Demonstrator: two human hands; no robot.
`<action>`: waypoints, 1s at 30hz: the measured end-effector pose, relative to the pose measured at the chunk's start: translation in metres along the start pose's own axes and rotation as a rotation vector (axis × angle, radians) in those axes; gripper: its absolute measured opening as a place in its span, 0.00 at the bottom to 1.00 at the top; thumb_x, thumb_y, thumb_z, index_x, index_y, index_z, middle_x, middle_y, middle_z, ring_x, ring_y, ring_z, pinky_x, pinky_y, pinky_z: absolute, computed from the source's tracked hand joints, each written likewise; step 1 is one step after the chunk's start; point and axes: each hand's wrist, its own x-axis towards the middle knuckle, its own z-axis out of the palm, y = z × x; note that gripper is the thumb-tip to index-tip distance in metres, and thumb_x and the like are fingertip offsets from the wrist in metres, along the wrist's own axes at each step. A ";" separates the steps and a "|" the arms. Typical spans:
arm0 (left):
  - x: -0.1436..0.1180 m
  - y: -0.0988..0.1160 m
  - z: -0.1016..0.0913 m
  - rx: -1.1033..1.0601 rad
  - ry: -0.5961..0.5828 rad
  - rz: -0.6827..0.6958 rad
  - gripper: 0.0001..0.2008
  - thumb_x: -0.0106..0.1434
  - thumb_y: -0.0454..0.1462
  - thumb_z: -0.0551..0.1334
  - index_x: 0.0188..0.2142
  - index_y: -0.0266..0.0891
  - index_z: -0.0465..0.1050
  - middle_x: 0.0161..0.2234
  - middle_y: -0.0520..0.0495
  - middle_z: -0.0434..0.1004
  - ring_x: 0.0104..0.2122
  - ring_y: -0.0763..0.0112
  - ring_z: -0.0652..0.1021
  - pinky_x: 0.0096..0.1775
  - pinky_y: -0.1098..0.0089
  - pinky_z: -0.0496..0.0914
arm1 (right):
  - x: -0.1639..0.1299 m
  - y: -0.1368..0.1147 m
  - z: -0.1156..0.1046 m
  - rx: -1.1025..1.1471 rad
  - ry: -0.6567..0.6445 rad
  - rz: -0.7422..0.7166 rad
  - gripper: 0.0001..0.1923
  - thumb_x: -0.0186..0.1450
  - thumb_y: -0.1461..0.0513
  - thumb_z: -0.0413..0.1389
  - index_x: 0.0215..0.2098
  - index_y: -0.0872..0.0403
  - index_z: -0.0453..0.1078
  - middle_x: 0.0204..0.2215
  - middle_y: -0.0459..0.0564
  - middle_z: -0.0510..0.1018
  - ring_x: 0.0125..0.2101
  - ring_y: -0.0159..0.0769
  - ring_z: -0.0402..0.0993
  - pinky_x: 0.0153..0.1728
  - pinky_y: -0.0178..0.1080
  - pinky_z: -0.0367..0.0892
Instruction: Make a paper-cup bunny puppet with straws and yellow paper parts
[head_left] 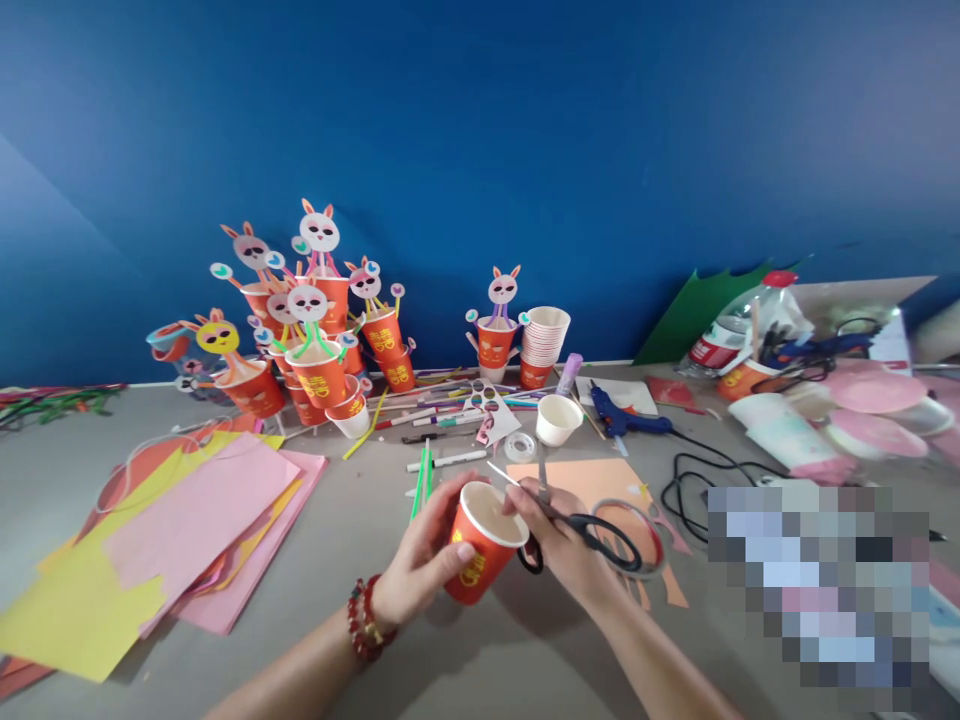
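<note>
My left hand (421, 562) grips a red paper cup (480, 555) with a gold emblem, tilted with its white inside toward me. My right hand (559, 540) holds black-handled scissors (592, 535); their blades are spread and point up-left over the cup's rim. Both hands hover just above the grey table (480, 660), near its front middle. A red bead bracelet (364, 618) is on my left wrist.
Pink, yellow and red paper sheets (172, 540) lie at the left. Several finished bunny cups (315, 330) stand at the back left, a cup stack (541, 345) and white cup (559, 418) in the middle. A blue glue gun (619, 412), black cable (697, 480), tape roll (519, 446) and markers lie nearby.
</note>
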 end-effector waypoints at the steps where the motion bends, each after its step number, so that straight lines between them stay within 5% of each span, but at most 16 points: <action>1: -0.001 -0.002 0.001 0.075 0.013 0.053 0.33 0.62 0.41 0.65 0.64 0.46 0.56 0.64 0.39 0.61 0.61 0.51 0.65 0.61 0.55 0.60 | 0.000 0.001 0.000 -0.024 0.011 -0.012 0.21 0.71 0.48 0.47 0.30 0.53 0.70 0.16 0.41 0.67 0.16 0.31 0.67 0.17 0.30 0.61; 6: -0.005 -0.010 0.000 0.417 0.095 0.262 0.43 0.57 0.38 0.70 0.66 0.49 0.49 0.63 0.38 0.61 0.60 0.50 0.66 0.60 0.53 0.61 | 0.000 0.003 0.002 -0.097 0.032 -0.027 0.22 0.71 0.47 0.46 0.30 0.53 0.68 0.18 0.41 0.66 0.16 0.30 0.67 0.16 0.30 0.61; 10: -0.005 -0.004 -0.004 0.559 0.101 0.277 0.33 0.60 0.38 0.67 0.63 0.45 0.57 0.60 0.37 0.65 0.59 0.50 0.68 0.60 0.52 0.61 | -0.003 0.004 0.005 -0.154 0.101 -0.101 0.22 0.72 0.49 0.44 0.31 0.53 0.70 0.16 0.43 0.69 0.16 0.31 0.69 0.17 0.31 0.64; 16: 0.002 -0.005 -0.001 0.215 0.087 0.052 0.29 0.63 0.40 0.65 0.61 0.44 0.60 0.60 0.40 0.67 0.59 0.53 0.69 0.59 0.57 0.63 | -0.005 -0.001 0.007 -0.281 0.234 -0.248 0.20 0.73 0.54 0.45 0.29 0.53 0.70 0.21 0.49 0.77 0.23 0.35 0.75 0.24 0.33 0.68; 20: 0.007 -0.010 0.001 -0.060 0.125 -0.082 0.27 0.60 0.41 0.68 0.58 0.43 0.66 0.56 0.41 0.73 0.56 0.54 0.72 0.57 0.57 0.65 | -0.006 -0.004 0.005 -0.207 0.210 -0.191 0.20 0.73 0.53 0.45 0.32 0.53 0.72 0.18 0.47 0.74 0.21 0.35 0.74 0.25 0.33 0.68; 30: 0.011 -0.007 0.002 -0.248 0.112 -0.161 0.26 0.58 0.41 0.69 0.55 0.41 0.70 0.53 0.39 0.76 0.54 0.54 0.73 0.57 0.56 0.65 | -0.006 -0.001 0.004 -0.045 0.147 -0.137 0.19 0.73 0.53 0.46 0.33 0.53 0.73 0.17 0.43 0.67 0.16 0.32 0.68 0.21 0.32 0.66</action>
